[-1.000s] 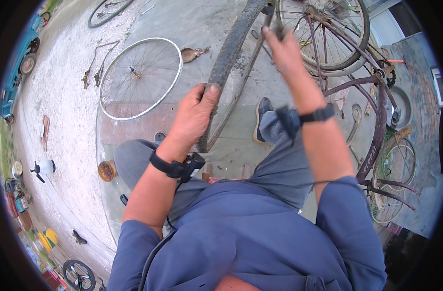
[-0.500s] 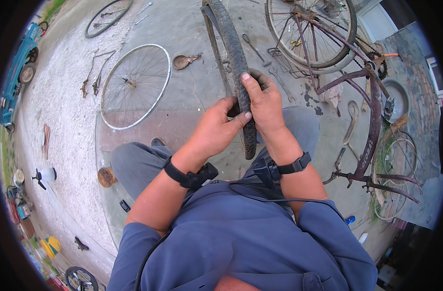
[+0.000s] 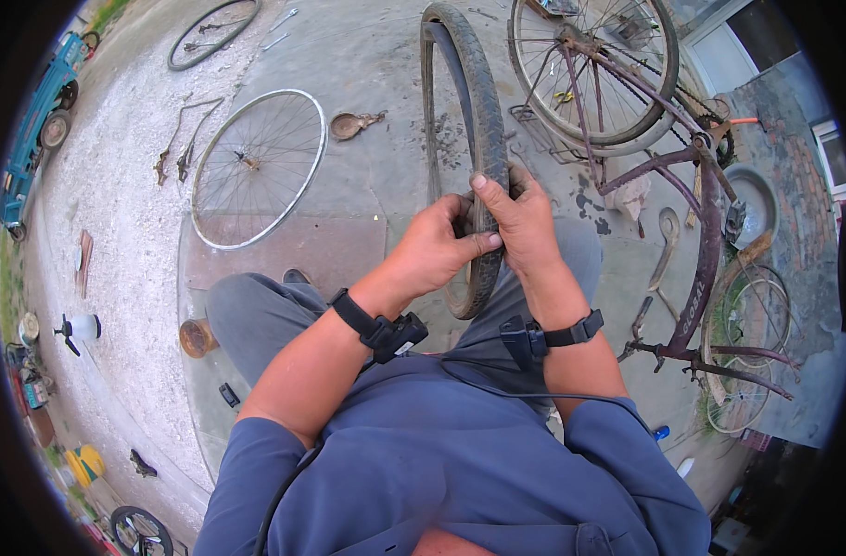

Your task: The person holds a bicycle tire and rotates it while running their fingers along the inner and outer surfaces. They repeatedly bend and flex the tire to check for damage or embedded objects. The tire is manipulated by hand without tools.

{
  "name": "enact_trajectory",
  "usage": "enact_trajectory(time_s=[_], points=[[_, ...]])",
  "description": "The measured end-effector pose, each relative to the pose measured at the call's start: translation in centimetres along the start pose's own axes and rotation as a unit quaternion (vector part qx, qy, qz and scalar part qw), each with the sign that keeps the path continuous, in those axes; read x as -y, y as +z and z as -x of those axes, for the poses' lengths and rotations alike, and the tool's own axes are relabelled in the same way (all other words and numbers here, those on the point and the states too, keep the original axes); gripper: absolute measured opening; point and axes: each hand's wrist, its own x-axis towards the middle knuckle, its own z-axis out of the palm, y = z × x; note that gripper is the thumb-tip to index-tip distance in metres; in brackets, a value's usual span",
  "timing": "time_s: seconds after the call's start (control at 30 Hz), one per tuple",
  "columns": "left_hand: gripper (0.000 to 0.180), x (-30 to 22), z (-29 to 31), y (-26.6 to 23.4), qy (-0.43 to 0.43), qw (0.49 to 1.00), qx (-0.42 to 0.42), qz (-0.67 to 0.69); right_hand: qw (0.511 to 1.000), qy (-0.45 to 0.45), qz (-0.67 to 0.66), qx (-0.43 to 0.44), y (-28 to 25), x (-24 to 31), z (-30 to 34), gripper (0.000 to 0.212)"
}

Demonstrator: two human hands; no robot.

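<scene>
A worn black bicycle tyre (image 3: 485,120) stands on edge between my knees, with no spokes showing inside it. A smooth dark strip, which looks like an inner tube (image 3: 453,57), lies along the inner side of its far part. My left hand (image 3: 432,246) grips the near part of the tyre from the left, thumb across the tread and fingers inside the ring. Just above it, my right hand (image 3: 523,222) is closed on the tyre from the right, its thumb pressed on the tread. The fingertips of both hands are partly hidden behind the rubber.
A spoked wheel rim (image 3: 260,170) lies at the left, beside a rusty dish-shaped part (image 3: 346,126). To the right stands an upturned purple bicycle frame (image 3: 710,232) with a rear wheel (image 3: 594,144). A metal basin (image 3: 752,199) sits behind it. Another tyre (image 3: 214,42) lies far left.
The tyre has shifted to the right and turned, so more of its ring opening shows. Both hands have moved right and slightly down with it, still gripping.
</scene>
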Motion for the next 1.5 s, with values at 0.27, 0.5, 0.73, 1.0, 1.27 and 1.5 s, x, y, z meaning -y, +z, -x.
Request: enact_trajectory(time_s=[0.27, 0.5, 0.73, 1.0, 1.27, 1.5], points=[[0.032, -0.2, 0.0, 0.7, -0.014, 1.0, -0.012, -0.017, 0.999, 0.022, 0.037, -0.028, -0.8, -0.1, -0.7, 0.038], [0.027, 0.7, -0.1, 0.5, -0.008, 0.999, -0.036, -0.034, 1.0, -0.001, 0.008, 0.002, -0.6, -0.2, -1.2, 0.035], [0.026, 0.8, 0.6, -0.2, -0.009, 0.997, -0.059, -0.039, 0.999, 0.012, -0.029, 0.036, -0.1, -0.6, -1.9, 0.033], [0.027, 1.1, 1.0, -2.0, -0.014, 0.999, -0.035, 0.008, 0.986, 0.068, -0.137, 0.062, 1.4, -0.1, -2.4, 0.03], [0.035, 1.5, 2.2, -4.2, -0.024, 0.997, 0.052, 0.054, 0.994, 0.013, -0.107, 0.036, 3.8, -0.1, -2.8, 0.025], [0.051, 1.0, 2.8, -4.0, -0.052, 0.996, 0.064, 0.021, 0.997, 0.013, -0.079, 0.022, 4.2, -0.5, -3.1, 0.03]])
